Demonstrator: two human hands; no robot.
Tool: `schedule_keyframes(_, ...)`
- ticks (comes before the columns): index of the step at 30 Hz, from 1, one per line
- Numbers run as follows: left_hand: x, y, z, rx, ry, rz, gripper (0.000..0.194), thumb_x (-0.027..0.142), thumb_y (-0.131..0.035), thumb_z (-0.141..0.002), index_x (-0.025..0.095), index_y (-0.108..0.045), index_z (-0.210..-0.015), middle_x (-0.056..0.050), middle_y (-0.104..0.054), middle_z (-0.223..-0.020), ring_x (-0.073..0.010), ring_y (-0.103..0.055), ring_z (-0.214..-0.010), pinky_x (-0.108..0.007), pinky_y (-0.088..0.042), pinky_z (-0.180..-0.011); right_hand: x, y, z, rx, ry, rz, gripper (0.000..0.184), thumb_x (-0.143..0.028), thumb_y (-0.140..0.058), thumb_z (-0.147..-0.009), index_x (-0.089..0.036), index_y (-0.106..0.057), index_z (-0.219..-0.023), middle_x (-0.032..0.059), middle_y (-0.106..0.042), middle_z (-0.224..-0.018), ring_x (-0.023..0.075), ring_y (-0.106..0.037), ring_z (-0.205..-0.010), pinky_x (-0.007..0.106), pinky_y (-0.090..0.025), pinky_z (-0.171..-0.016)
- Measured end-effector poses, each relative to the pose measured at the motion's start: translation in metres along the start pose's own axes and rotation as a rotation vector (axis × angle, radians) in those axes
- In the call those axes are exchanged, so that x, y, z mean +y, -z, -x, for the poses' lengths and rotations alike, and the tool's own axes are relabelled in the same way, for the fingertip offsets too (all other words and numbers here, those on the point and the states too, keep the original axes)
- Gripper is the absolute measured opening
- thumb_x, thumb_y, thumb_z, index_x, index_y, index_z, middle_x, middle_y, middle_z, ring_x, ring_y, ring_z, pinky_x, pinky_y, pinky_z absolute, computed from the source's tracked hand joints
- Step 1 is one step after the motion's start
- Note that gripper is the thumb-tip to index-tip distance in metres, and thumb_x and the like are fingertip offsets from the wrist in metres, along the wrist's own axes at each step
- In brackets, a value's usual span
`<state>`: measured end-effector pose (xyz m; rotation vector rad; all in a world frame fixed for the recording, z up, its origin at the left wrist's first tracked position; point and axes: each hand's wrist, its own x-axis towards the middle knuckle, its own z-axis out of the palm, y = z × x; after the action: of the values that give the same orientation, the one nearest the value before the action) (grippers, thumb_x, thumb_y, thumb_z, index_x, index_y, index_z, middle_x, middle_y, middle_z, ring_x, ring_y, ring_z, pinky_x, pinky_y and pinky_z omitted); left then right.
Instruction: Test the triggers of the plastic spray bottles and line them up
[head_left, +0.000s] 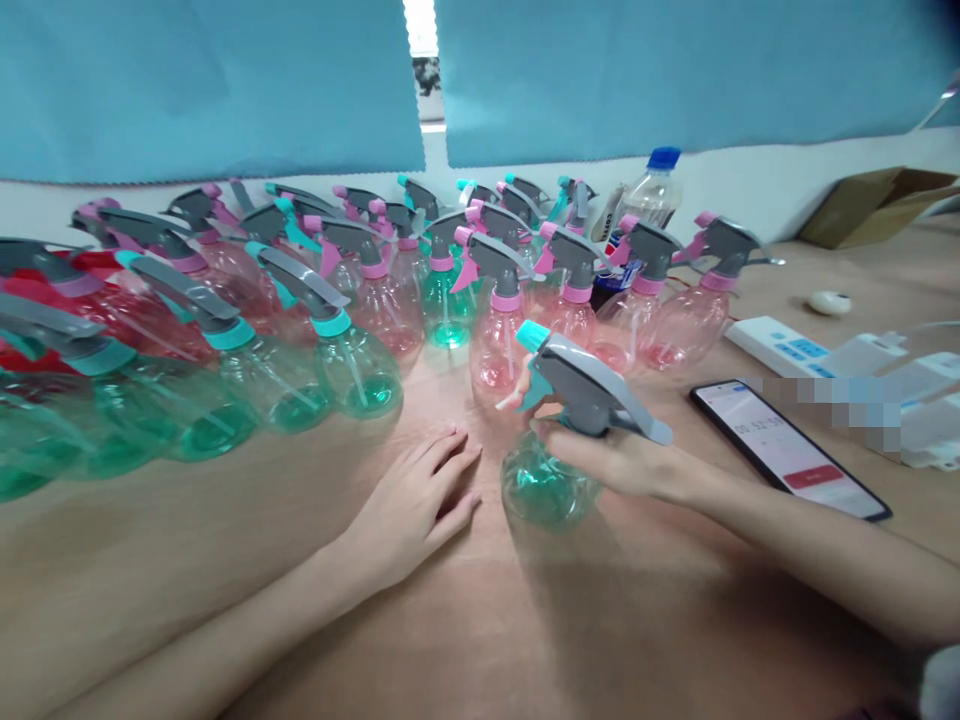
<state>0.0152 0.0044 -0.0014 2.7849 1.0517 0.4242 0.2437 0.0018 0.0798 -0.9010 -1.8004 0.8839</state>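
Note:
My right hand is closed around the neck of a green spray bottle with a grey and turquoise trigger head. The bottle's body hangs just above or touches the table; I cannot tell which. Flat on the wooden table, my left hand lies to the left of that bottle, fingers stretched out and holding nothing. Beyond both hands stand several more spray bottles, among them a pink one and a green one.
A phone with a timer on its screen lies to the right, beside a white power strip with plugs. Behind are a drink bottle with a blue cap, a small white object and a cardboard box.

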Motion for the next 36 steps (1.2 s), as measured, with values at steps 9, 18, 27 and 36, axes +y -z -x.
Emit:
schedule_keyframes(9, 0.001, 0.001, -0.001, -0.016, 0.0, -0.016, 0.041, 0.034, -0.045, -0.097, 0.013, -0.05, -0.132, -0.017, -0.05, -0.139, -0.0303, -0.042, -0.132, -0.05, -0.038, -0.107, 0.004, -0.002, 0.002, 0.05, -0.003, -0.02, 0.017, -0.015, -0.05, -0.069, -0.024, -0.047, -0.083, -0.0012, -0.058, -0.081, 0.012, -0.059, -0.069, 0.026, -0.051, -0.062)
schedule_keyframes(18, 0.001, 0.001, 0.0, -0.011, 0.0, -0.018, 0.041, 0.034, -0.044, -0.098, 0.015, -0.049, -0.133, -0.016, -0.049, -0.14, -0.0296, -0.042, -0.132, -0.05, -0.037, -0.107, 0.009, -0.002, 0.005, -0.004, -0.03, -0.052, 0.049, -0.01, -0.051, -0.072, -0.024, -0.054, -0.119, 0.0052, -0.066, -0.115, 0.0164, -0.068, -0.087, 0.031, -0.057, -0.075)
schedule_keyframes(27, 0.0, -0.001, 0.0, -0.017, -0.011, -0.038, 0.042, 0.034, -0.044, -0.098, 0.012, -0.049, -0.133, -0.017, -0.049, -0.14, -0.0298, -0.041, -0.133, -0.05, -0.037, -0.107, 0.016, -0.004, 0.007, 0.013, 0.001, -0.111, 0.056, -0.005, -0.051, -0.072, -0.02, -0.05, -0.126, 0.0081, -0.061, -0.128, 0.0152, -0.067, -0.099, 0.03, -0.058, -0.086)
schedule_keyframes(36, 0.002, 0.001, -0.001, -0.006, -0.005, -0.01, 0.041, 0.034, -0.044, -0.097, 0.015, -0.049, -0.133, -0.016, -0.049, -0.14, -0.0298, -0.042, -0.133, -0.051, -0.038, -0.106, 0.019, -0.004, 0.007, 0.004, 0.002, -0.113, 0.058, -0.005, -0.052, -0.074, -0.024, -0.05, -0.129, 0.0053, -0.062, -0.129, 0.017, -0.065, -0.107, 0.033, -0.058, -0.09)
